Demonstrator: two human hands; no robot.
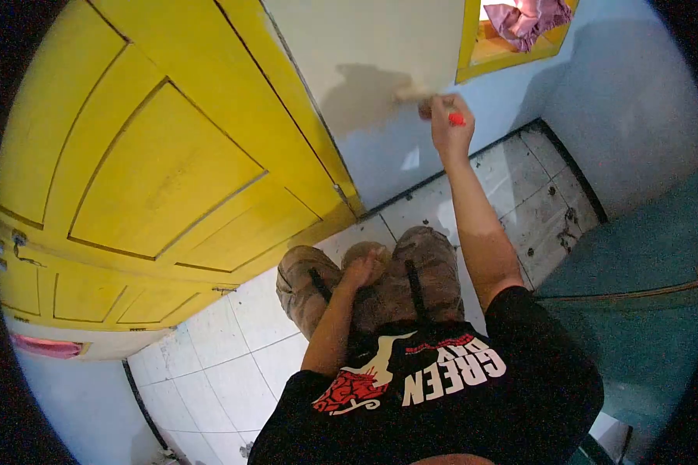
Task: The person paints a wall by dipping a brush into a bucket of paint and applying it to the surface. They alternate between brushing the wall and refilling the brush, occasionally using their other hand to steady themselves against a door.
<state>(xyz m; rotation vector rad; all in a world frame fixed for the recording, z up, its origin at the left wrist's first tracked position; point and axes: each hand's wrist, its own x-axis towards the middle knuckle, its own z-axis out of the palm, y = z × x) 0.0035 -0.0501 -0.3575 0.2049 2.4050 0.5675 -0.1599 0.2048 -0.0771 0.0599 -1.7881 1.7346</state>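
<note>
My right hand (452, 132) is closed round a paintbrush (412, 94) and is raised against the wall (395, 39). The brush's head looks pale and slightly blurred; a red handle end shows beside my fingers. Cream paint covers the upper wall, and light blue shows below its uneven edge, close to the brush. Between my knees sits a round, tan-coloured container (375, 250), with my left hand (361, 268) gripping its near side. What the container holds cannot be made out.
A yellow panelled door (167, 170) and its frame stand to the left. Yellow trim surrounds a window (508, 58) with a pink curtain (529, 23). White floor tiles (244, 322) show dark marks at right. A dark teal surface (636, 263) lies on the right.
</note>
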